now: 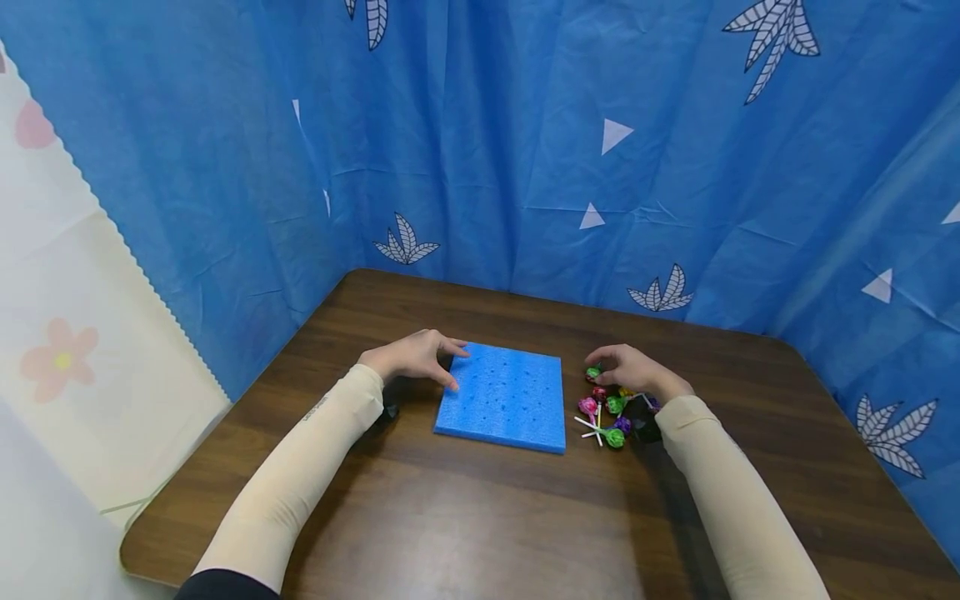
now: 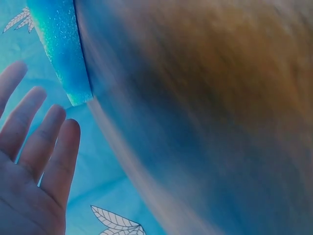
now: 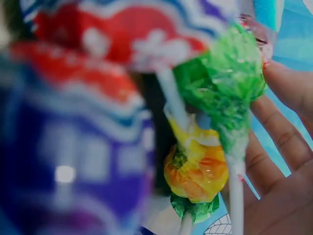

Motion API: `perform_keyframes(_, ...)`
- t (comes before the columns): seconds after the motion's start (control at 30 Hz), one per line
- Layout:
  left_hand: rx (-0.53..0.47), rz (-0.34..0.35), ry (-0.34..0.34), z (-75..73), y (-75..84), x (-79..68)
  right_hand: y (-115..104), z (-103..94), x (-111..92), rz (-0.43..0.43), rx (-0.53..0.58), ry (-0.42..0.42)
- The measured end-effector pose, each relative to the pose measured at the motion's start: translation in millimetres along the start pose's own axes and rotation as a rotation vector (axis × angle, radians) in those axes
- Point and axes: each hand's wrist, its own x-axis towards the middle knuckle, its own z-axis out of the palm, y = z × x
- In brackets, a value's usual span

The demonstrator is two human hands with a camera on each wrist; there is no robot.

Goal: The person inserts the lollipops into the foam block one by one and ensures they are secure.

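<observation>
A square blue foam board dotted with small holes lies flat on the table. My left hand is at its left edge, fingers and thumb spread over the corner; the left wrist view shows that hand with straight fingers and nothing in the palm. To the board's right, my right hand pinches a green-wrapped lollipop between fingertips and thumb. Several wrapped lollipops lie below it, among them a pink one and a green one. In the right wrist view, a green lollipop hides some fingertips.
The brown wooden table extends toward me. A blue curtain with leaf prints hangs along its back and sides. At the left hangs a pale flowered cloth. A yellow lollipop and blurred purple wrappers crowd the right wrist view.
</observation>
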Motion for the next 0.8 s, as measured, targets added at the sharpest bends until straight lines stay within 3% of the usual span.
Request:
perform_keyframes(0.2,0.032,0.021,-0.021,3.6,1.0,-0.3,0.9,1.8,2.8,0.021,-0.015,0.001)
perform_keyframes(0.8,0.103,-0.007,-0.066,10.5,6.4,-1.3,8.8,6.5,4.6,0.026,0.028,0.047)
